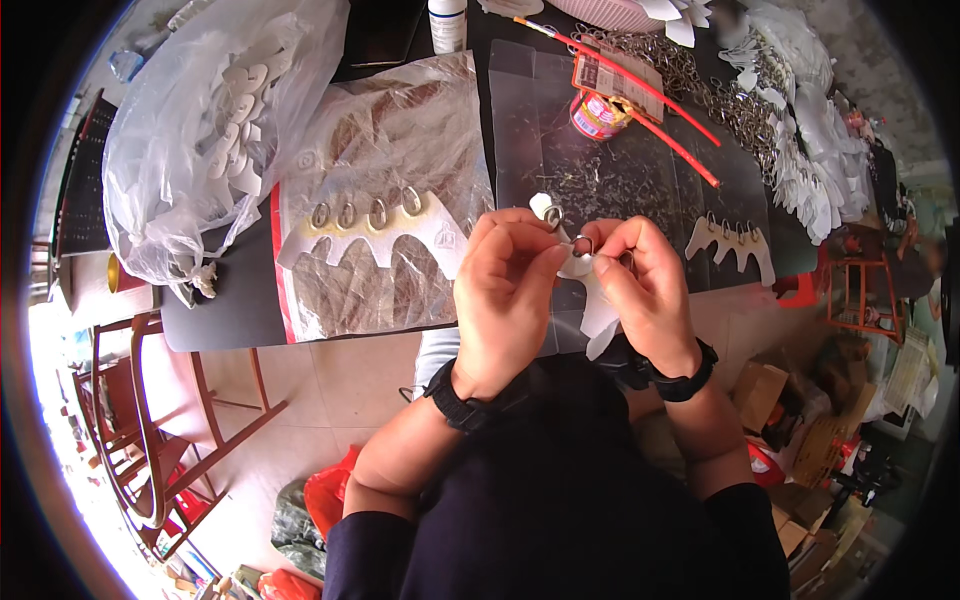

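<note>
Close together over the front edge of the table, my left hand and my right hand pinch a white scalloped sheet piece. A metal ring sits between my fingertips, at the edge of this piece. Another ring shows just beyond my left fingers, on a white tab. My fingers cover much of the held piece. To the left, a similar white piece with several metal rings lies on a plastic-wrapped packet. A smaller-looking white ringed piece lies to the right.
A clear bag of white pieces stands at the left, near a white bottle. Beyond my hands are a small pink tin, red sticks, and heaped metal rings. White ringed pieces pile up at the right. A wooden chair stands left.
</note>
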Tool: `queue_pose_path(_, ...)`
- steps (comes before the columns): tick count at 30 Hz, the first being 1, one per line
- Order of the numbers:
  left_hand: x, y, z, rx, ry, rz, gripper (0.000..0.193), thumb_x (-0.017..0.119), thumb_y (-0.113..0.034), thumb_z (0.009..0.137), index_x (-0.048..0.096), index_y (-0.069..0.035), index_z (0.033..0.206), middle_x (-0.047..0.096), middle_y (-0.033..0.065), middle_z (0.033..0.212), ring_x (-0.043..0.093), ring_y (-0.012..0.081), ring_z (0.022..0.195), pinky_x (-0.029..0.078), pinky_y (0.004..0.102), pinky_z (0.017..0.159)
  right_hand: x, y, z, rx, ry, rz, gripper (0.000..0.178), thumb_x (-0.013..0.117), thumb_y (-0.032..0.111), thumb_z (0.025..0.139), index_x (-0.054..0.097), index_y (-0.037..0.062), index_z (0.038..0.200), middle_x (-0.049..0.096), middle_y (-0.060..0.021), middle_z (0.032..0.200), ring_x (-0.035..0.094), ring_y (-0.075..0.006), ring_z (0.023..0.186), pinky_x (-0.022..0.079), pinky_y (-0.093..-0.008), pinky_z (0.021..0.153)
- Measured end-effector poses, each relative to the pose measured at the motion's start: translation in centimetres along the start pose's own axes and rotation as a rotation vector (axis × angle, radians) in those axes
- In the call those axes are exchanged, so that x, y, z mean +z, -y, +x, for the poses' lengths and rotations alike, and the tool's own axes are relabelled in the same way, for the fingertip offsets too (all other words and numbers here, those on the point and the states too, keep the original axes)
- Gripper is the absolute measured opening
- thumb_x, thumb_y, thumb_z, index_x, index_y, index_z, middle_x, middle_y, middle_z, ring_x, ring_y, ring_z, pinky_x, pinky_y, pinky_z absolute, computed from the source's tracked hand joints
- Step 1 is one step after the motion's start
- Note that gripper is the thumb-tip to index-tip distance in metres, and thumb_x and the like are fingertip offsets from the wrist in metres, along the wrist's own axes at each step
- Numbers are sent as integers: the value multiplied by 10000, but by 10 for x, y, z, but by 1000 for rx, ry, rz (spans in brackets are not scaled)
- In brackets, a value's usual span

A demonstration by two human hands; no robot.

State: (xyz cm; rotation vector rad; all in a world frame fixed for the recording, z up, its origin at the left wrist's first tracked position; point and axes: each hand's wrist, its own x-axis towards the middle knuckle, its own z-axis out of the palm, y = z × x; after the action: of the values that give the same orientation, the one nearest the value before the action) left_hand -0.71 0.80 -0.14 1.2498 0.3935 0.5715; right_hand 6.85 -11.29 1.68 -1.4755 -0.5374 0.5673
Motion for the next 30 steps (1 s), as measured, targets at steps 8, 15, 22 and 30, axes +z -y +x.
queue_pose_path(8, 0, 1, -6, 80, -27, 125, 107, 603, 104, 756, 555, 24, 807, 531, 85, 952, 581, 124, 714, 481, 234, 618, -7, 4, -6, 62, 84, -2, 92, 488, -58, 847, 454, 19, 883, 564, -87, 1031, 424, -3, 699, 369, -165, 603)
queue_pose_path(15, 1, 1, -5, 122, -30, 233, 87, 608, 93, 743, 566, 22, 770, 532, 90, 927, 581, 139, 685, 472, 231, 574, -11, -4, -8, -18, 129, -46, 109, 481, -61, 847, 441, 23, 905, 550, -101, 1044, 432, -13, 713, 374, -171, 619)
queue_pose_path(22, -3, 1, -3, 99, -11, 357, 102, 642, 70, 746, 586, 7, 802, 520, 65, 963, 550, 109, 775, 470, 219, 606, -11, -4, -6, -19, 140, -67, 109, 482, -63, 843, 442, 22, 900, 554, -106, 1045, 440, -16, 714, 377, -173, 618)
queue_pose_path(30, -5, 6, -2, 23, 29, 413, 63, 654, 16, 741, 611, -16, 776, 531, 63, 965, 543, 121, 787, 451, 221, 607, -16, -7, -6, -30, 161, -111, 122, 483, -72, 835, 439, 25, 895, 561, -115, 1041, 449, -21, 703, 384, -174, 607)
